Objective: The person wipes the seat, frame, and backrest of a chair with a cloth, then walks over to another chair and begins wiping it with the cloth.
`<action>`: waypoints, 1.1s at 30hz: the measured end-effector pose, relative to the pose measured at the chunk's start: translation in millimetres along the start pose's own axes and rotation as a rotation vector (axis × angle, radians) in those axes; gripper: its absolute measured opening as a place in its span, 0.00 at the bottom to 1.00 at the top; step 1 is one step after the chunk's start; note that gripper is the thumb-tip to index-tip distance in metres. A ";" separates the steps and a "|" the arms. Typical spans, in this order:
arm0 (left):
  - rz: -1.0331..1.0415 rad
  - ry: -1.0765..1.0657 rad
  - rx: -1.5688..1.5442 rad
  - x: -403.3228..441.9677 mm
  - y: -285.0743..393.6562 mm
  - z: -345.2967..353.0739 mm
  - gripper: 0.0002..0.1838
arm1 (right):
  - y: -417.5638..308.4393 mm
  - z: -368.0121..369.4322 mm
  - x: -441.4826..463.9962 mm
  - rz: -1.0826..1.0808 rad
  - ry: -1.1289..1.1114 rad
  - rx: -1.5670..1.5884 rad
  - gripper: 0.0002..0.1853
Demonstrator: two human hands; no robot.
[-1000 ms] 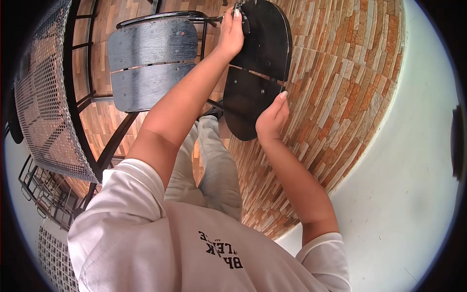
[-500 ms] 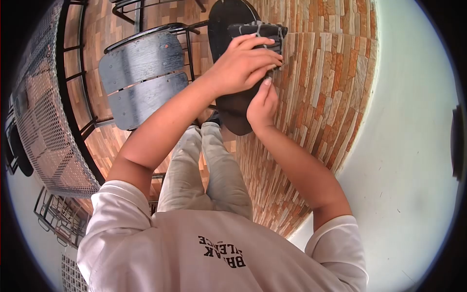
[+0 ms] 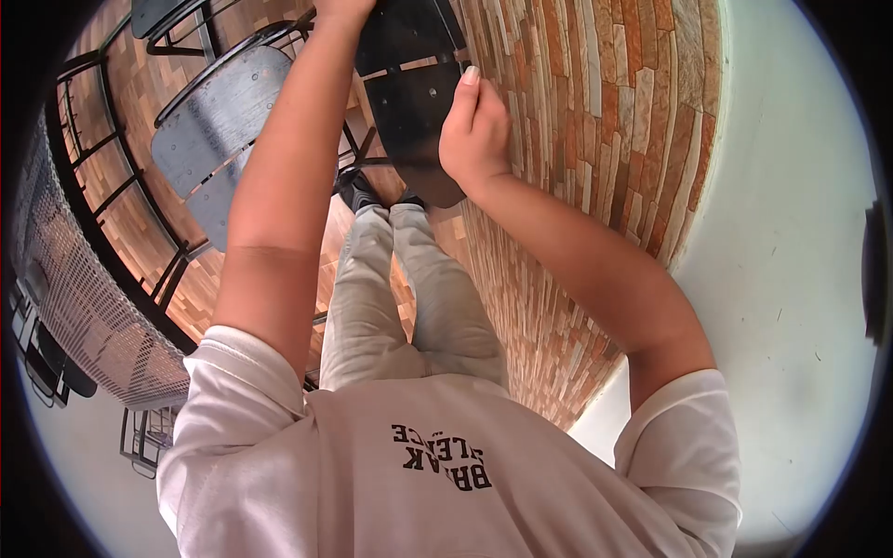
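My right hand (image 3: 476,130) is closed round the right edge of a black two-panel chair seat (image 3: 414,107), its thumb on the top near the gap between the panels. The seat stands close beside the stone-patterned wall and is cut off by the upper frame edge. My left hand (image 3: 346,7) reaches to the seat's upper left side at the top of the view. Only its wrist end shows; its fingers, and anything in them, are out of frame.
Left of my left arm is a worn grey-blue chair seat (image 3: 209,121). A mesh-covered surface (image 3: 88,288) with a black frame lies farther left. Another dark chair (image 3: 158,14) is at the top left. Stone-patterned wall facing (image 3: 595,121) rises on the right.
My left hand has moved up and left from the seat's middle, and the dark cloth under it has left the view. The view has shifted; my right hand still grips the seat's edge.
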State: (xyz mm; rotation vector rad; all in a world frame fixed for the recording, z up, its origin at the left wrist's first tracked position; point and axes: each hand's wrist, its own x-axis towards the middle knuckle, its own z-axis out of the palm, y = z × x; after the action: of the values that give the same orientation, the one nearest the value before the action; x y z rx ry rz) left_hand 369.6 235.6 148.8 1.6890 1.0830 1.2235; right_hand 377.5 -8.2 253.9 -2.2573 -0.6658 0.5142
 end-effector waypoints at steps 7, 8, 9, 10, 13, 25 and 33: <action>-0.386 0.046 0.033 -82.5 20.3 -7.8 0.39 | 3.7 3.5 0.3 -0.032 0.001 -0.011 0.27; -0.405 -0.086 0.060 -96.6 30.0 -15.0 0.44 | 4.2 3.2 0.5 -0.037 0.004 -0.014 0.27; -0.423 -0.217 0.086 -108.0 41.9 -23.4 0.50 | 3.2 4.3 1.0 -0.042 0.007 -0.017 0.27; -0.420 -0.206 0.083 -114.5 53.1 -27.3 0.50 | 2.4 6.0 1.3 -0.054 0.004 -0.018 0.27; -0.366 -0.206 0.087 -127.0 83.0 -28.4 0.47 | 2.2 4.3 -0.4 -0.041 0.014 -0.035 0.28; -0.438 -0.112 0.199 -18.2 46.6 -16.2 0.40 | 1.2 3.7 -1.1 -0.059 0.028 -0.044 0.30; -0.342 -0.189 0.056 -97.2 69.5 -15.8 0.41 | 5.1 6.4 -1.1 -0.066 0.049 -0.043 0.30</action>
State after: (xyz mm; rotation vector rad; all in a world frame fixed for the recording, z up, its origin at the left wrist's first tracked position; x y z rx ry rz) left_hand 350.6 122.6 186.5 1.5456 1.2361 0.8081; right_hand 374.9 -8.6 246.2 -2.2722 -0.7305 0.4151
